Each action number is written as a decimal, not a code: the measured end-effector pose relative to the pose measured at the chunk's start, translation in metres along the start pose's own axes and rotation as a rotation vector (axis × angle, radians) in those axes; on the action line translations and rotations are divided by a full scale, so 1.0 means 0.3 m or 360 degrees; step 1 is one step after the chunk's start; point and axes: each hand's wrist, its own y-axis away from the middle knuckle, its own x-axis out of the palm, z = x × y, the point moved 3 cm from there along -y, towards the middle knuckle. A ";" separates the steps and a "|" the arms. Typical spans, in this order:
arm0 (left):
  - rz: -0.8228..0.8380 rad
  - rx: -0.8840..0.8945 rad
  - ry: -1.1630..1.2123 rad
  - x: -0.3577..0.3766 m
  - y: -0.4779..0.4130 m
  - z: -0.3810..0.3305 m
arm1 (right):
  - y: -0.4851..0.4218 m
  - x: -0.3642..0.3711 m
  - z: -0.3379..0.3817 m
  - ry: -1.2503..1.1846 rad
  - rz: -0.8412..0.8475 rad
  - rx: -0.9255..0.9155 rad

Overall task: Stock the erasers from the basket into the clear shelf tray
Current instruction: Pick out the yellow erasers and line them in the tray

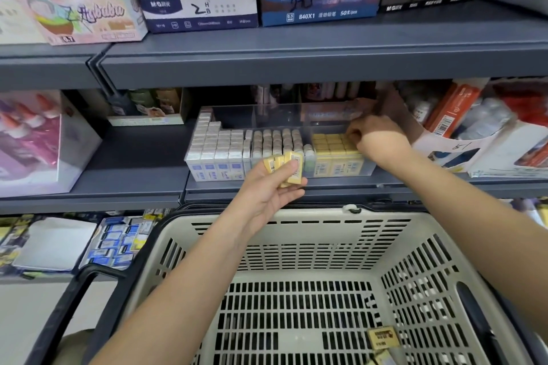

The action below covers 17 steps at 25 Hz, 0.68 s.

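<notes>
Holds a small stack of yellow erasers point(296, 158) in the left fingers point(292, 194), curled from below with the thumb on top, just in front of the clear tray point(267, 115). Reaches with the right fingers point(354, 131) into the right-hand compartment of that tray, bent down onto the yellow rows point(329, 142) already standing there. Cannot tell whether pinching an eraser or only pressing one into line; fingertips hidden behind the knuckles.

Outward from there: white erasers point(216, 142) packed in the tray's left compartments, with pale rounded ones between these and the yellow rows. Tray seated on the grey shelf point(133, 169), directly above the basket point(296, 213).

Judged near completion. Still to stock: the stack in the left fingers, plus the loose erasers point(382, 336) lying on the basket floor near its right wall, one in full view and another partly cut off at the frame's lower edge. Rest of the basket floor bare; room shows behind the yellow rows.
</notes>
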 end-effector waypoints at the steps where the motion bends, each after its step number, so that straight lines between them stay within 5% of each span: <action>1: -0.0002 -0.0004 0.0001 -0.001 -0.001 0.001 | 0.000 0.000 -0.001 0.0014 -0.0016 -0.0016; 5: 0.0024 -0.0027 0.0016 0.006 0.003 0.003 | 0.052 -0.033 0.029 -0.0016 -0.0189 -0.0191; 9: 0.0128 -0.0072 0.0013 0.053 0.006 0.014 | 0.197 -0.044 0.134 -0.0697 -0.0084 -0.0495; 17: 0.0110 -0.0216 -0.0066 0.115 0.035 0.055 | 0.300 -0.034 0.079 -0.1103 0.0169 -0.0251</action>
